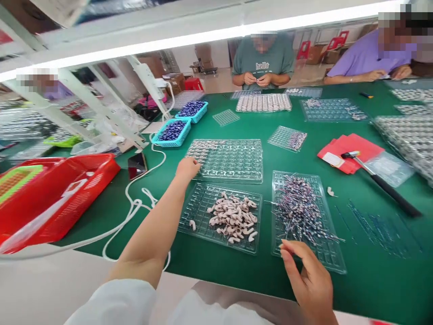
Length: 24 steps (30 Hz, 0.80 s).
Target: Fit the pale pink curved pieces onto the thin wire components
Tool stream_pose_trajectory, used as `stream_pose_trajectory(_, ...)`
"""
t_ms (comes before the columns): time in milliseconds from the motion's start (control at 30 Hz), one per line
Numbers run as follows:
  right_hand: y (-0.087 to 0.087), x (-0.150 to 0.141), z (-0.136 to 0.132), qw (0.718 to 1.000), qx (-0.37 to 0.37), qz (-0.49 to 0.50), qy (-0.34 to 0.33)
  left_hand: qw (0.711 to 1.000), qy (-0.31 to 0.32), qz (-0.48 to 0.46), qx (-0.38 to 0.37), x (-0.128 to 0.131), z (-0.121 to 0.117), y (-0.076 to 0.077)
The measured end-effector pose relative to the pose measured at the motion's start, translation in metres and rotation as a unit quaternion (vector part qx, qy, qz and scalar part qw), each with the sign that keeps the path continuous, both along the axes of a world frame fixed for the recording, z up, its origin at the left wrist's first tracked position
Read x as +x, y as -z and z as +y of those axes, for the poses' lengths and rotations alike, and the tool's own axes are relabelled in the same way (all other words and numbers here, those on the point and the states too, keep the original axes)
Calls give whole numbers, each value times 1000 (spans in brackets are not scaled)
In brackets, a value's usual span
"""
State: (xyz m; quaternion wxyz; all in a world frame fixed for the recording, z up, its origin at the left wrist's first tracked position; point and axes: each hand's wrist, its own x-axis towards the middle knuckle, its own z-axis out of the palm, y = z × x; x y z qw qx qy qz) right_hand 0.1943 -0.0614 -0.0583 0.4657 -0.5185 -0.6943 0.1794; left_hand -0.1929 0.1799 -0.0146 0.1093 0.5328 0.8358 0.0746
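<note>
Red plastic is seen at the far left, where a basket [89,194] is set on the green table [243,271]. Beside it a phone [137,166] is laid, and a white cable [126,220] is looped loosely across the tabletop. Farther back, two light-blue baskets [172,143] are filled with dark blue pieces [172,130].

The left hand [188,169] is stretched to the left edge of a clear tray [233,169], its fingers bunched; whether anything is held by them cannot be told. Small pale pieces [203,151] are set in the cells on that tray's left side. Nearer, a second clear tray [191,205] is heaped with pale curved shells [233,217], one of which is set apart at the left.

Across the table, small parts are handled by a person in a dark green shirt [264,58].

Farther right, a third tray [333,262] is covered with a tangle of wired parts [301,205]. The right hand [309,275] is held at its near edge, thumb and forefinger tips brought close together; whether a wire is pinched there cannot be told. Right of this tray lie one loose shell [330,192], red packets [348,151], a black-handled hammer [382,185] and scattered thin wires [379,232].
</note>
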Motion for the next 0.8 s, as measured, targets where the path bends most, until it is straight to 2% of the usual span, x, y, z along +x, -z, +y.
stream_pose_trajectory(167,-1,-7,-1,999,7,42,-16,999,1,4,44,-1,1,3)
stream_pose_trajectory(300,2,-2,-7,993,-2,113,36,993,-15,6,121,9,-8,-7)
stream_pose_trajectory(400,0,13,-11,984,-13,135,118,985,-6,-26,169,28,-29,-22)
stream_pose_trajectory(500,-9,33,-7,985,-29,70,153,976,53,-108,184,64,-67,-39)
stream_pose_trajectory(567,-17,43,-2,990,-61,-6,126,948,130,-243,160,96,-100,-48)
stream_pose_trajectory(667,-24,48,7,988,-84,-109,68,882,201,-420,75,145,-147,-51)
stream_pose_trajectory(733,-25,45,14,982,-89,-161,40,833,250,-494,12,172,-169,-43)
stream_pose_trajectory(800,-26,41,20,972,-97,-212,24,801,277,-529,-34,193,-181,-30)
